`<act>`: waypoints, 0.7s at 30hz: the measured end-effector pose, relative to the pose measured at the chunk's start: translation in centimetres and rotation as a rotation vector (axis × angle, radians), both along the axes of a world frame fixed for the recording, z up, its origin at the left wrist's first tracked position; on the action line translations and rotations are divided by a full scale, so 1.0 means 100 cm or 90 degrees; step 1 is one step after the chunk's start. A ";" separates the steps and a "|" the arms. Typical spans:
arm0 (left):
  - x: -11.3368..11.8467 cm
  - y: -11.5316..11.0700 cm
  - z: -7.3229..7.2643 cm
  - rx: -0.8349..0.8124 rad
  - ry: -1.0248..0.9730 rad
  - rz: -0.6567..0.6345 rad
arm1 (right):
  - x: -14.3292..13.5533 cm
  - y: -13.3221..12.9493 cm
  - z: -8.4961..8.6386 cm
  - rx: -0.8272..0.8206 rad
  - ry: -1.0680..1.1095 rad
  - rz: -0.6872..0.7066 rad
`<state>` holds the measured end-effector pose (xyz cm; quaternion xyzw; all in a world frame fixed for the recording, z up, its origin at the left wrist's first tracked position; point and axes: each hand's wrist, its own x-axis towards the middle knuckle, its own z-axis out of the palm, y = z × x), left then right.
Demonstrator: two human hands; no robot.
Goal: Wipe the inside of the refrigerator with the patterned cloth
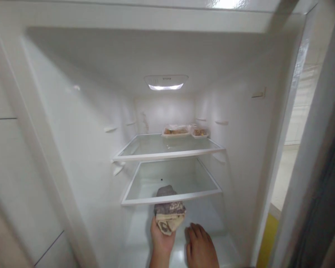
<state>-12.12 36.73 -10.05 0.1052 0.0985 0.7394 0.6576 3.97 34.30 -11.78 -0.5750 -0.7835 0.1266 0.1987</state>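
My left hand [162, 238] grips a folded cloth [170, 216], patterned in grey-brown and cream. The cloth's far end shows through the glass of the lower shelf [171, 198], beneath its front edge. To the right, my right hand [201, 245] hangs over the fridge's white floor, apart from the cloth. Its fingers curl inward, and I see only its back, so whether it holds anything is hidden.
On the upper glass shelf [167, 153] sit two wrapped food trays, one larger [175, 131] and one smaller [199, 132], at the back right. A lit lamp [166, 82] is in the ceiling. White side walls with shelf ledges flank my hands; the open door [315, 178] stands right.
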 end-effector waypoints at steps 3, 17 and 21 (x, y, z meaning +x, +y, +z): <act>-0.033 -0.057 -0.020 0.046 -0.006 0.012 | -0.001 -0.002 0.000 0.004 -0.012 0.002; 0.005 -0.051 0.092 -0.018 0.057 0.068 | -0.003 -0.004 0.001 0.035 -0.024 0.006; 0.005 -0.042 0.097 -0.026 0.072 0.097 | -0.003 -0.006 0.003 0.037 -0.022 0.006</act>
